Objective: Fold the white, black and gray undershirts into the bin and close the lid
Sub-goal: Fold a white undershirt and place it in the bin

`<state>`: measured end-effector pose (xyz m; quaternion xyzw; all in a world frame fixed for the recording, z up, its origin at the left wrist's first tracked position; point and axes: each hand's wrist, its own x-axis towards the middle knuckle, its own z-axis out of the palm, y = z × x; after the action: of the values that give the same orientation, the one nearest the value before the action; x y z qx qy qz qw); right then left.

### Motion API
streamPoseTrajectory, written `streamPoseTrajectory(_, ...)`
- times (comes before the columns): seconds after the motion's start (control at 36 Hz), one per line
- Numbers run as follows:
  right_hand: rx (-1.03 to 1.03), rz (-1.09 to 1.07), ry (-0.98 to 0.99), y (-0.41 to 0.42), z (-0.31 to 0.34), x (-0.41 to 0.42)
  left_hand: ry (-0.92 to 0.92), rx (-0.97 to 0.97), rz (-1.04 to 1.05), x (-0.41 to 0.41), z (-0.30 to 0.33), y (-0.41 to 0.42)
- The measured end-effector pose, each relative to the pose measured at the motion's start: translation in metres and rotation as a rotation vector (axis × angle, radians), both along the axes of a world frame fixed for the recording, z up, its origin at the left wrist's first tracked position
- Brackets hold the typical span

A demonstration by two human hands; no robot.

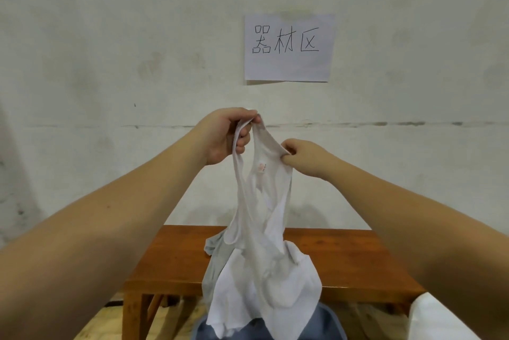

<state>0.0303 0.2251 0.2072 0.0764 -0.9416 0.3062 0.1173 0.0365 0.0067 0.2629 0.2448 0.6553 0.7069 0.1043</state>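
Observation:
I hold the white undershirt (264, 251) up in the air in front of the wall. My left hand (225, 136) pinches one shoulder strap at the top. My right hand (305, 156) pinches the other strap, slightly lower and to the right. The shirt hangs down over the wooden table (344, 259), its hem reaching below the table's front edge. A gray undershirt (213, 259) lies on the table behind the white one, mostly hidden. A blue-gray bin (327, 323) shows at the bottom edge under the hanging shirt. The black undershirt is out of sight.
A paper sign (289, 47) with handwritten characters is taped to the white wall above the table. A white object (438, 317) sits at the lower right corner. Light wooden flooring shows under the table at the lower left.

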Motion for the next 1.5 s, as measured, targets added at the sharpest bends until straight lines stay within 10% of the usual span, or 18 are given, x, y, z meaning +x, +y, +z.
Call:
streamPoseTrajectory(0.17, -0.41, 0.396, -0.149, -0.023, 0.021, 0.009, 0.1, -0.137, -0.006, 0.002, 0.005, 0.006)
streamPoseTrajectory(0.44, -0.384, 0.137, 0.06, -0.021, 0.028, 0.005, 0.291, -0.448, 0.146, 0.0, -0.002, -0.003)
streamPoseTrajectory(0.75, -0.637, 0.096, 0.168, -0.011, 0.062, 0.009, 0.217, -0.998, -0.13, -0.004, -0.075, -0.001)
streamPoseTrajectory(1.0, -0.548, 0.11, 0.047, 0.009, 0.062, 0.011, 0.379, -0.959, 0.094, 0.006, -0.104, 0.03)
streamPoseTrajectory(1.36, -0.515, -0.117, -0.084, 0.057, 0.063, 0.023, -0.146, -1.16, 0.206, -0.007, -0.127, 0.029)
streamPoseTrajectory(1.5, -0.679, -0.057, -0.197, 0.083, 0.044, 0.029, -0.204, -0.742, 0.222, -0.015, -0.083, -0.01)
